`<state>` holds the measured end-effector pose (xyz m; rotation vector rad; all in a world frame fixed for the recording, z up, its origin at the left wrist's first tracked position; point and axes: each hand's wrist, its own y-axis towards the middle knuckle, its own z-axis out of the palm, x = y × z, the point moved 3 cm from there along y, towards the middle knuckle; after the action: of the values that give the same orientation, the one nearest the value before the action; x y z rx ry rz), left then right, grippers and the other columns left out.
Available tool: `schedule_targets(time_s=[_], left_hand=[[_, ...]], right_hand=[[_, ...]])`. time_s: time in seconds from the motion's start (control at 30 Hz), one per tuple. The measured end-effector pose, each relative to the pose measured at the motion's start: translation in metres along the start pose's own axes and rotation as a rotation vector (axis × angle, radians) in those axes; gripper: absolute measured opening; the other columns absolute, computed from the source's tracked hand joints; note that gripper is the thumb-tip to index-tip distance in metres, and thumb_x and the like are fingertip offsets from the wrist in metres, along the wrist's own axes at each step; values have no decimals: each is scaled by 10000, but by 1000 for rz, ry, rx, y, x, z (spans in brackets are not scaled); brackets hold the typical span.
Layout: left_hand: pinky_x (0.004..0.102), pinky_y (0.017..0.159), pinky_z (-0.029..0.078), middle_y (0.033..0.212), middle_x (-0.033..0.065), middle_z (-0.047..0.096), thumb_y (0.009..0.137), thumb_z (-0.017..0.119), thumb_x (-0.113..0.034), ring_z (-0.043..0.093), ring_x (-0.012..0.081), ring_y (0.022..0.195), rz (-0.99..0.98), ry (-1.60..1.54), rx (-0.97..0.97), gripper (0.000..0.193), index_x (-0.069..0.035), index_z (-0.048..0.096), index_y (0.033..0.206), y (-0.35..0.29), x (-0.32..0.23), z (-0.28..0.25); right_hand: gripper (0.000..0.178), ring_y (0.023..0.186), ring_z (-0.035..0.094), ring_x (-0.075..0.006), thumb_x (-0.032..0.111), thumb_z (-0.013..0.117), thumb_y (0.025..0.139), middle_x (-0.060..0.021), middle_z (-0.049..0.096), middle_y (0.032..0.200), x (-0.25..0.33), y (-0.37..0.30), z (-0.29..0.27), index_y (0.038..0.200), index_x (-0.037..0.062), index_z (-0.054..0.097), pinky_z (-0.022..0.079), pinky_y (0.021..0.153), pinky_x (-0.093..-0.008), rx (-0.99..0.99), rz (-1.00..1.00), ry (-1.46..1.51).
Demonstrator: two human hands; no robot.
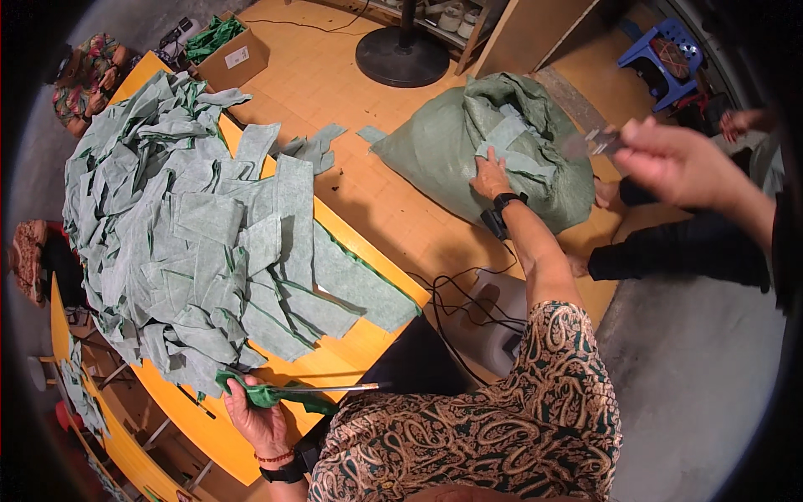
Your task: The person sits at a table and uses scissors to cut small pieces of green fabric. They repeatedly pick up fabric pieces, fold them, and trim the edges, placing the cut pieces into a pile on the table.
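My left hand [258, 418] is closed round a bunched dark green cloth piece [314, 403] at the table's near edge. A thin metal rod [330, 388] sticks out from that hand toward the right. Out to the right, my right hand [492, 176] rests with its fingers apart at the mouth of a large green woven sack [435, 151]. Its fingertips touch pale green cloth strips [527, 163] lying in the sack's opening. A big heap of similar cloth strips [192, 243] covers most of the yellow table [368, 276].
Another person's hand [682, 163] reaches in at right with a small, blurred metal object. Loose strips [314, 149] lie beside the table. Cables and a white container [502, 293] stand below my right arm. A cardboard box [242, 60], a black round base [401, 60] and a blue stool [665, 63] are farther off.
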<state>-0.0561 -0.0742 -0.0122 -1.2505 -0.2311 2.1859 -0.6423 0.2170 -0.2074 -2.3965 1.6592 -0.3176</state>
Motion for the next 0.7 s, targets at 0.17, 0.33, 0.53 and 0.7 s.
schedule_targets(time_s=[0.17,0.33,0.53,0.7], left_hand=[[286,559,575,863,99,650,999,563,-206,635,168,685,16,-14,-93,134,-73,573,1014,-8,-1,-4],[277,561,579,845,86,656,1000,561,-198,656,155,712,6,6,-18,124,-77,573,1019,-1,0,-1],[261,590,559,843,46,654,980,597,-169,651,136,740,9,-24,55,81,-94,582,1007,2,-1,5],[284,586,554,850,32,645,960,626,-142,644,140,762,-12,-168,29,65,-90,592,980,3,-1,-4]], right_hand=[[461,1268,359,-376,138,596,861,-186,383,1394,5,-38,-51,1316,101,531,383,1022,-492,-403,-234,236],[383,1123,429,-284,104,620,853,-131,472,1278,-7,-117,-124,1231,70,578,413,938,-411,-564,-203,576],[290,950,512,-173,64,649,842,-65,579,1140,21,-152,-165,1130,32,634,449,838,-314,-570,-183,877],[215,805,581,-81,31,674,833,-10,668,1024,61,-155,-172,1046,1,682,479,755,-233,-490,-233,1092]])
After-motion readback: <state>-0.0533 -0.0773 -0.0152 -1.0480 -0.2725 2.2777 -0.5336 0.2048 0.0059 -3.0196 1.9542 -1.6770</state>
